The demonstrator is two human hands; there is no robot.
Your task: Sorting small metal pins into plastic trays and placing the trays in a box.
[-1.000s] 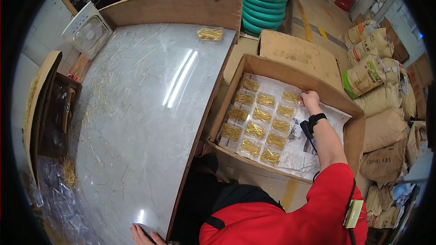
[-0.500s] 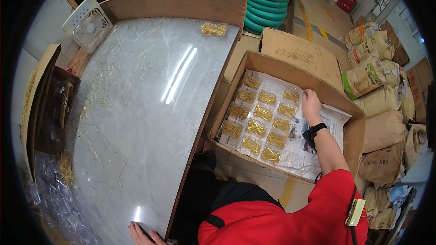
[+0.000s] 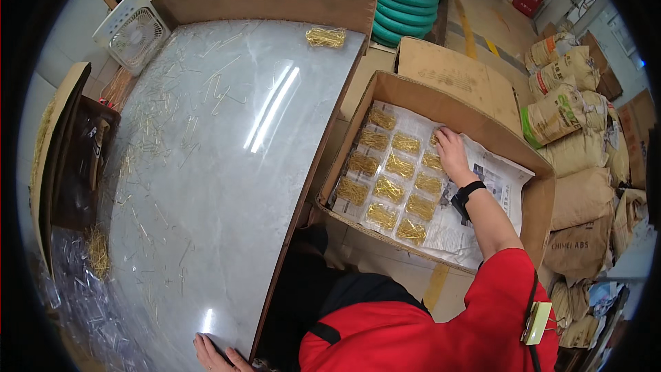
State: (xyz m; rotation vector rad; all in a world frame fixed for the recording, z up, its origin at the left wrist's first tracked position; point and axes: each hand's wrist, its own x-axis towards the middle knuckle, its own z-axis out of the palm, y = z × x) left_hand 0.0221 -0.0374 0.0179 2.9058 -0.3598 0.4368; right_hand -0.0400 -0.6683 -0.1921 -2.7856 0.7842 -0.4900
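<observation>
My right hand [image 3: 452, 153] reaches into a cardboard box [image 3: 332, 217]. Its fingers curl over the far pack [image 3: 433, 139] of the right-hand row, a clear plastic pack of thin gold wire pieces that they partly hide; the thumb is hidden. Several like packs, one of them a gold-filled pack [image 3: 389, 189], lie in rows on newspaper [image 3: 492, 182] inside the box. At the near edge of the grey worktable [image 3: 227, 234] rests my left hand [image 3: 219, 357], fingers apart and flat on the surface, holding nothing.
Loose gold wire hooks [image 3: 182, 127] are strewn over the table's left side. One gold pack [image 3: 326, 37] lies at its far corner. A white fan [image 3: 134, 31] stands at the far left, clear plastic cases [image 3: 89, 303] at the near left. Stacked sacks [image 3: 571, 145] line the right.
My right hand has shifted slightly left and nearer, from beside the far pack in the right-hand row to over it. My left hand keeps its place on the table.
</observation>
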